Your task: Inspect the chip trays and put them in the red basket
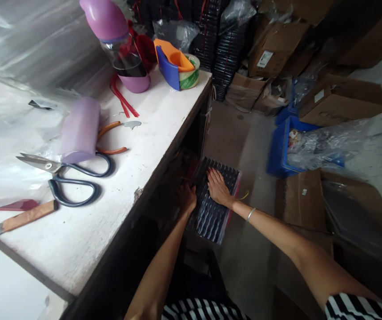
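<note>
Below the table edge is a dark stack of black ribbed plastic pieces (212,218), with clear film along its right side. My right hand (218,189) lies flat on its top, fingers stretched out and pointing away from me. My left hand (187,198) is at the stack's left side, in the shadow beneath the table. Its fingers look curled, with the thumb towards the stack; what they hold, if anything, is lost in the dark. A yellow strip (244,194) sticks out beside the stack's right edge.
On the white table (124,213) at left lie scissors (74,173), orange-handled pliers (109,138), a purple cylinder (81,129), a wooden-handled blade (27,216), a tape dispenser (172,64) and a pink-capped bottle (124,49). At right stand a blue crate (277,149) and cardboard boxes (304,200).
</note>
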`<state>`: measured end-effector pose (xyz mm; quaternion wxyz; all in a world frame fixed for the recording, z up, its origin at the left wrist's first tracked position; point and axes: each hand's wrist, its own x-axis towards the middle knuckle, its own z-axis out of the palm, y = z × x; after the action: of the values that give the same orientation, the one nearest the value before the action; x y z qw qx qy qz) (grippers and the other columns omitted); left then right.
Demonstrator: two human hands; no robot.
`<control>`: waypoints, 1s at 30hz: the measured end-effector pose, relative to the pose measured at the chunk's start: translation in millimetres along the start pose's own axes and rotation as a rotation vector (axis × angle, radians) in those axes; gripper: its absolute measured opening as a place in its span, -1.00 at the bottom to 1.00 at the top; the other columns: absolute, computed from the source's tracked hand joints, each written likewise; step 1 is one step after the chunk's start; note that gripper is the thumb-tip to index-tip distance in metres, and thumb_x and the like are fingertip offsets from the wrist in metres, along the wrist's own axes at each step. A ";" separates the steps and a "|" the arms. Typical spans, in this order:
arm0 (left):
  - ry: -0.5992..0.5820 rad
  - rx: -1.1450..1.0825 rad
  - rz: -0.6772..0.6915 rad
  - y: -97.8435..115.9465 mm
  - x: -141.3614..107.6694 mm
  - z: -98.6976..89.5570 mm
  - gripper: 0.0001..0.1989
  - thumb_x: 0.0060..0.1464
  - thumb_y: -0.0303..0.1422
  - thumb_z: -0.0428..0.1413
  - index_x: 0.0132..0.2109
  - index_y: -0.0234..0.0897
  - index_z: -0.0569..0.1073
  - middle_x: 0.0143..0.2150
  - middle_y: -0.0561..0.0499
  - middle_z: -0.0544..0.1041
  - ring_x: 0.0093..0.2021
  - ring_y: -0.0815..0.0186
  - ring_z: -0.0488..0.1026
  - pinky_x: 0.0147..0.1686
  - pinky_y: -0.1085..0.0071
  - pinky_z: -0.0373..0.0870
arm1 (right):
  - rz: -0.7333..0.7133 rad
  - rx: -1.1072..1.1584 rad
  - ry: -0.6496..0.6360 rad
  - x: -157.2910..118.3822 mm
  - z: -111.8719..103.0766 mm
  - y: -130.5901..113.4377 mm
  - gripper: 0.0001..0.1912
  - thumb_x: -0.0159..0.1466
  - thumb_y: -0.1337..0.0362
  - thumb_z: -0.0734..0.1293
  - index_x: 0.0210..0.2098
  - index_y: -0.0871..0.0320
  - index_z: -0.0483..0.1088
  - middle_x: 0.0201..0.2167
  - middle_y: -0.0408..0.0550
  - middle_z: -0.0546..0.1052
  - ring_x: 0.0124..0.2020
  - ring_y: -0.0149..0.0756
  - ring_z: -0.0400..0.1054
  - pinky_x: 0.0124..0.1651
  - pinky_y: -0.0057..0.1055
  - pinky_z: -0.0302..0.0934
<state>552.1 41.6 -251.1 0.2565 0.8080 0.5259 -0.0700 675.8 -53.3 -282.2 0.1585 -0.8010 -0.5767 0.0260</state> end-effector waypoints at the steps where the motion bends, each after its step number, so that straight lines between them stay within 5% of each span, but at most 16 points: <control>1: 0.002 -0.001 0.010 2.5 1.3 -0.9 -0.59 0.18 -0.17 0.01 0.10 -0.28 0.31 0.09 -0.14 0.37 0.04 0.12 0.35 -0.01 0.03 0.32 | 0.002 0.004 0.006 -0.2 1.5 0.4 -0.44 0.30 0.41 0.00 0.29 0.44 -0.04 0.31 0.25 0.03 0.35 -0.07 -0.26 0.31 0.04 -0.18; 15: 0.013 0.043 0.007 44.1 29.9 5.1 -0.52 0.15 -0.13 0.03 0.15 -0.25 0.27 0.14 -0.16 0.31 0.10 0.07 0.29 0.03 -0.03 0.26 | -0.033 0.081 0.011 0.3 4.7 2.7 -0.30 0.21 0.49 0.05 0.32 0.49 -0.22 0.29 0.30 0.06 0.34 -0.03 -0.20 0.30 0.07 -0.10; 30: 0.063 0.141 0.115 44.1 33.2 17.7 -0.46 0.15 -0.09 0.00 0.19 -0.28 0.21 0.12 -0.19 0.31 0.11 0.04 0.26 0.05 -0.03 0.19 | -0.032 0.061 -0.020 0.2 2.8 1.7 -0.33 0.22 0.47 0.04 0.31 0.51 -0.17 0.29 0.32 0.06 0.35 -0.06 -0.26 0.31 0.03 -0.11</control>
<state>608.5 46.1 -264.0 0.1859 0.8546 0.4802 -0.0669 676.7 -52.9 -285.3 0.1775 -0.7862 -0.5899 0.0492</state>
